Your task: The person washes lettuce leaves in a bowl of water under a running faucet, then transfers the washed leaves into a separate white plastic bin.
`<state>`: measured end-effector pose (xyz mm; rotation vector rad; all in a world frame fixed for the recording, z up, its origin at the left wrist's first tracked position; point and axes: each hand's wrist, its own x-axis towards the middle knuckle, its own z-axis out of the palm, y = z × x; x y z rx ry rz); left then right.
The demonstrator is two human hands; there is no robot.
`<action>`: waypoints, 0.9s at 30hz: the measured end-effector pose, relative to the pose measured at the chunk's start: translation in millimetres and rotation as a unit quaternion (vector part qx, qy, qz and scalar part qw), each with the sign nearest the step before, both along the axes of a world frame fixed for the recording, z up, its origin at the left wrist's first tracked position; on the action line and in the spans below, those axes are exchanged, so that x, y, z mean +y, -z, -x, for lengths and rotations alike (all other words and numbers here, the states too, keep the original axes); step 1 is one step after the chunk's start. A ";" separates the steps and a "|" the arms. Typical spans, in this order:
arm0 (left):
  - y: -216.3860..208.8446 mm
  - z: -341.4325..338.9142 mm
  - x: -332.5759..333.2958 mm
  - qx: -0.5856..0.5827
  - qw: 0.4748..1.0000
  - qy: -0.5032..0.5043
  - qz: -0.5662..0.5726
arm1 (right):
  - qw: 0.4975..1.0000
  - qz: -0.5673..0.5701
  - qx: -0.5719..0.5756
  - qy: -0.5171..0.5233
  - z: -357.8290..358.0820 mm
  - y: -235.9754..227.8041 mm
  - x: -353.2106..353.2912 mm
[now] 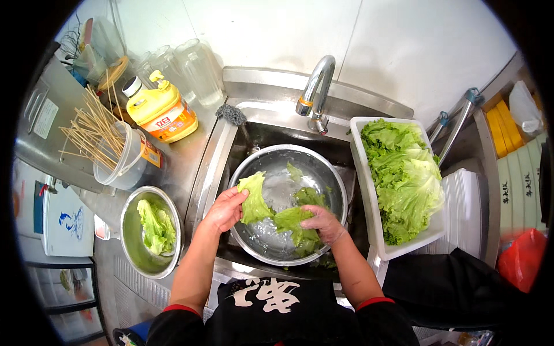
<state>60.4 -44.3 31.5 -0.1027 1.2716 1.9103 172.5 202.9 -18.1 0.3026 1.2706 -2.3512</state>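
Two hands rinsing lettuce in a steel bowl
Left hand [225,209] grips a lettuce leaf [254,199] over the bowl [323,167] in the sink; right hand [323,224] clutches wet leaves [297,222] inside it

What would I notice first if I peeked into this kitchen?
Two hands in a shiny metal bowl in the sink: the left hand lifts a lettuce leaf, the right hand presses on wet leaves. A white tray heaped with lettuce sits to the right.

Shiny steel bowl [323,167], glossy white plastic tray [369,219], wooden skewers [92,130].
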 end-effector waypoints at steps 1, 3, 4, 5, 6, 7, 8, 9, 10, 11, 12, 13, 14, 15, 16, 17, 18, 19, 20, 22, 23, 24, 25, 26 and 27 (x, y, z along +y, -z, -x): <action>-0.1 -0.7 -0.5 -0.005 0.999 -0.030 -0.010 | 1.000 0.009 0.003 0.014 -2.2 1.3 -1.8; 8.4 -1.8 -4.0 -0.017 0.995 -0.094 -0.031 | 0.997 0.048 -0.017 0.058 -9.7 -4.1 -2.1; 10.4 -1.7 -8.6 -0.032 0.991 -0.124 -0.042 | 0.994 0.067 -0.028 0.078 -12.4 -8.7 -2.5; 10.9 -2.7 -13.0 -0.031 0.990 -0.132 -0.043 | 0.994 0.080 -0.016 0.076 -14.3 -12.9 -2.8; 10.1 -5.4 -16.8 -0.033 0.988 -0.141 -0.044 | 0.993 0.093 -0.007 0.073 -16.8 -15.8 -3.0; 9.7 -7.7 -20.5 -0.035 0.987 -0.150 -0.044 | 0.992 0.106 0.001 0.070 -18.2 -18.0 -2.4; 15.1 -7.9 -23.8 -0.018 0.987 -0.157 -0.031 | 0.994 0.103 0.024 0.032 -18.4 -16.7 0.7; 11.1 -10.5 -23.8 -0.014 0.987 -0.157 -0.021 | 0.994 0.099 0.046 -0.004 -17.8 -18.0 4.1; 3.7 -14.0 -21.9 -0.009 0.988 -0.156 -0.012 | 0.992 0.095 0.067 -0.039 -17.3 -19.9 5.4; -1.1 -16.5 -19.3 -0.005 0.988 -0.155 -0.002 | 0.991 0.005 0.111 -0.077 -16.0 -22.3 3.9; -1.4 -19.7 -16.4 0.008 0.992 -0.123 -0.012 | 0.978 -0.084 0.153 -0.115 -10.6 -43.3 -6.5; -0.2 -24.8 -13.0 0.017 0.996 -0.089 -0.021 | 0.955 -0.171 0.191 -0.150 -5.8 -61.3 -17.9; 1.2 -31.2 -9.9 0.024 0.998 -0.053 -0.030 | 0.947 -0.179 0.226 -0.140 -1.5 -73.5 -30.3; 0.8 -37.7 -6.1 0.030 0.998 -0.050 -0.039 | 0.939 -0.190 0.257 -0.127 0.9 -80.1 -40.3; -1.2 -42.5 -0.4 0.038 0.997 -0.042 -0.053 | 0.961 -0.128 0.224 -0.101 1.6 -80.1 -45.9; -0.2 -46.5 4.6 0.046 0.996 -0.034 -0.066 | 0.977 -0.064 0.191 -0.073 1.6 -78.8 -49.7; 4.0 -47.8 3.8 0.063 0.996 -0.063 -0.029 | 0.986 0.002 0.163 -0.044 1.5 -77.8 -48.3; 12.3 -44.5 -8.3 0.042 0.997 -0.059 -0.032 | 0.980 0.043 0.194 -0.034 -1.8 -75.3 -43.0; 26.5 -38.4 -18.8 0.016 0.995 -0.101 -0.005 | 0.971 0.083 0.224 -0.024 -7.2 -72.1 -33.9; 38.8 -34.5 -34.5 -0.018 0.984 -0.174 0.021 | 0.951 0.181 0.250 0.022 -16.4 -73.0 -23.3; 40.4 -35.5 -39.6 -0.024 0.979 -0.204 0.016 | 0.953 0.177 0.242 0.035 -18.2 -76.8 -22.8; 36.8 -37.9 -37.9 0.001 0.979 -0.202 -0.010 | 0.956 0.169 0.234 0.053 -20.2 -81.6 -20.0; 33.2 -42.0 -33.1 0.009 0.984 -0.178 -0.022 | 0.958 0.162 0.227 0.070 -20.8 -83.9 -16.5; 28.2 -48.2 -27.7 0.018 0.987 -0.153 -0.035 | 0.955 0.140 0.261 0.020 -12.8 -74.6 -15.3; 20.1 -53.7 -18.4 0.026 0.991 -0.126 -0.048 | 0.967 0.109 0.229 0.016 -11.0 -75.8 -21.8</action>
